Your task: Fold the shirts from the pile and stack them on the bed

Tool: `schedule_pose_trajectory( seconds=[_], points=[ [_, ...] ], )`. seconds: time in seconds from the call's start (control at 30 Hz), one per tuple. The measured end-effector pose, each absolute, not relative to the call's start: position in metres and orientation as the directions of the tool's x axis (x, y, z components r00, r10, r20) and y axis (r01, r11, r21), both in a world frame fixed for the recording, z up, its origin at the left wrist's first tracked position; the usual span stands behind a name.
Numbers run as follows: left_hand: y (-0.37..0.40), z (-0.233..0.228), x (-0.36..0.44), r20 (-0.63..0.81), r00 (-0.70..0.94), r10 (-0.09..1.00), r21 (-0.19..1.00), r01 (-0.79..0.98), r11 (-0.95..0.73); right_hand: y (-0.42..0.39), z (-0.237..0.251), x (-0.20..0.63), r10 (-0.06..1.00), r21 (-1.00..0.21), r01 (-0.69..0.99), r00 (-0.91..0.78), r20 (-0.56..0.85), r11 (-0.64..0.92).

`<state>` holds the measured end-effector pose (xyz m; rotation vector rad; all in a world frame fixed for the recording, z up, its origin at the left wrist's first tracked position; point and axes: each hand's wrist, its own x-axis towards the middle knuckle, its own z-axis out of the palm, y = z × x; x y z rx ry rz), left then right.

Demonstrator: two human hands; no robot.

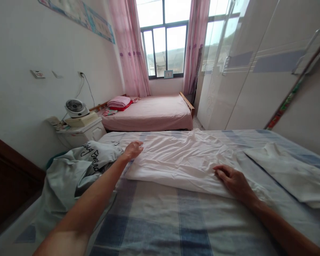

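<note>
The white cloth point(181, 160) was pinned flat on the checked bed point(160, 220), the left hand point(133, 149) pressed open-fingered at nine o'clock, the right hand point(233, 179) laid open at three o'clock, neither hand gripping it.

- The bed point(160, 220) in front of me is covered with a blue and white checked sheet.
- A white cloth point(181, 160) lies crumpled across its middle, folded along the near edge.
- A second white cloth point(285, 170), folded flat, lies on the bed to the right, just beside the first.
- A pale green garment with black lettering point(80, 167) lies bunched at the bed's left edge, touching the white cloth's left end.
</note>
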<state>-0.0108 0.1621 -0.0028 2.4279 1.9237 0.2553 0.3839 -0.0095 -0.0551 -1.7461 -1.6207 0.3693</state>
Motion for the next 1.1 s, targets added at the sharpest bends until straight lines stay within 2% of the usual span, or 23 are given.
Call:
schedule_pose_trajectory(
  seconds=[0.1, 0.2, 0.43, 0.7, 0.8, 0.97, 1.03, 1.1],
  points=[
    [0.187, -0.015, -0.003, 0.101, 0.198, 0.975, 0.084, 0.975, -0.207, -0.008, -0.066, 0.392, 0.958, -0.75, 0.661, 0.222, 0.182, -0.011],
    [0.205, -0.026, 0.003, 0.081, 0.178, 0.981, 0.047, 0.982, -0.182, -0.007, -0.07, 0.396, 0.961, -0.779, 0.627, 0.225, 0.161, -0.017],
    [0.217, -0.024, 0.003, 0.067, 0.142, 0.988, -0.038, 0.989, -0.14, -0.008, -0.072, 0.396, 0.965, -0.758, 0.652, 0.205, 0.165, -0.008],
    [0.218, -0.024, 0.003, 0.198, 0.096, 0.976, -0.103, 0.992, -0.076, -0.008, -0.068, 0.395, 0.969, -0.738, 0.674, 0.185, 0.163, -0.005],
    [0.223, -0.026, 0.014, 0.242, 0.153, 0.958, -0.099, 0.986, -0.132, -0.011, -0.069, 0.392, 0.968, -0.736, 0.677, 0.186, 0.168, -0.002],
    [0.241, -0.023, 0.028, 0.264, 0.373, 0.89, -0.096, 0.928, -0.36, -0.006, -0.051, 0.398, 0.976, -0.713, 0.7, 0.126, 0.176, 0.039],
    [0.25, -0.024, 0.025, 0.246, 0.415, 0.876, -0.086, 0.91, -0.406, 0.012, -0.033, 0.404, 0.971, -0.649, 0.754, 0.067, 0.231, 0.102],
    [0.259, -0.028, 0.017, 0.226, 0.42, 0.879, -0.068, 0.907, -0.416, 0.043, -0.016, 0.407, 0.942, -0.512, 0.842, 0.013, 0.336, 0.17]
  ],
)
